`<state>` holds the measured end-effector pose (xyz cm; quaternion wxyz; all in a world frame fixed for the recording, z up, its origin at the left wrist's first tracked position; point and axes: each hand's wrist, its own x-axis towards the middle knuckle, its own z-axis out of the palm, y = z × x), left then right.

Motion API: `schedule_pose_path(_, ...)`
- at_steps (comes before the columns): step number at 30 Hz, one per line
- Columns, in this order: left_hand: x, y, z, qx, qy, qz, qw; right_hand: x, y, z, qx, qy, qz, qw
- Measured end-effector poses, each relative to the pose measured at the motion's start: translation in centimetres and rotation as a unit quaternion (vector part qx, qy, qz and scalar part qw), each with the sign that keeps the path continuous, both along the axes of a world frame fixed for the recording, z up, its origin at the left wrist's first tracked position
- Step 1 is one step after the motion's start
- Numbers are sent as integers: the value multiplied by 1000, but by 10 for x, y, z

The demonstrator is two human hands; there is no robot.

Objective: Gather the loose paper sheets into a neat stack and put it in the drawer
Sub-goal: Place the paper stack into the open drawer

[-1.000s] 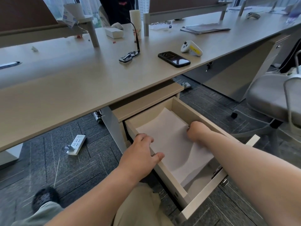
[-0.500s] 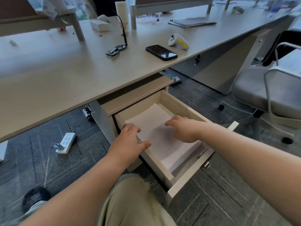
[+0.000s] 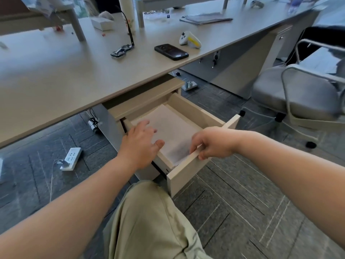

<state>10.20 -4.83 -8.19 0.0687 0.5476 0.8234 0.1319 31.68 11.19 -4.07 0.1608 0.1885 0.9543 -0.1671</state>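
Under the near edge of the desk (image 3: 56,86), one drawer (image 3: 194,113) is standing pulled out, and one stack of white paper (image 3: 173,131) is lying flat inside it, filling most of the drawer floor. How many sheets are in the stack cannot be told.

Two bare hands are reaching toward the drawer. One left hand (image 3: 141,144) is hovering over the drawer's left wall with its fingers spread and loosely straight, its grip wide and holding nothing; whether the fingertips are touching the paper cannot be told. One right hand (image 3: 212,143) is gripping the top edge of the drawer front (image 3: 188,174), fingers curled over the inside and thumb (image 3: 202,156) pressing on the outside, so its grip is narrow and closed on the panel.

On the desk, one black phone (image 3: 171,51) is lying face up near the edge, one white and yellow controller (image 3: 190,40) is sitting just beyond it to the right, and one pair of black glasses (image 3: 122,50) is lying to the left of the phone. One white box (image 3: 101,23) is sitting farther back, and one flat pile of grey papers (image 3: 205,18) is lying at the far right.

On the floor (image 3: 233,202), one white power strip (image 3: 71,158) is lying to the left, and one grey office chair (image 3: 302,94) is standing to the right. One knee in pale green trousers (image 3: 149,217) is showing at the near edge.
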Motion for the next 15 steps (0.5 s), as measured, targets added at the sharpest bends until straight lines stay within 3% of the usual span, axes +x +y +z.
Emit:
schedule_pose_path(4,22,-17,13,8,-32,-92,995,-12,-5,3,134,97,8,986)
schedule_pose_path(7,22,-22,5,-46,52,-116,991,-32,-9,-2,168,150,-24,974)
schedule_pose_path(10,7,-24,-7,-56,128,-67,988,-59,-7,-12,162,167,-57,971)
schedule_pose_path(15,-38,-23,-13,0,159,21,987,-107,-4,-25,164,201,-76,963)
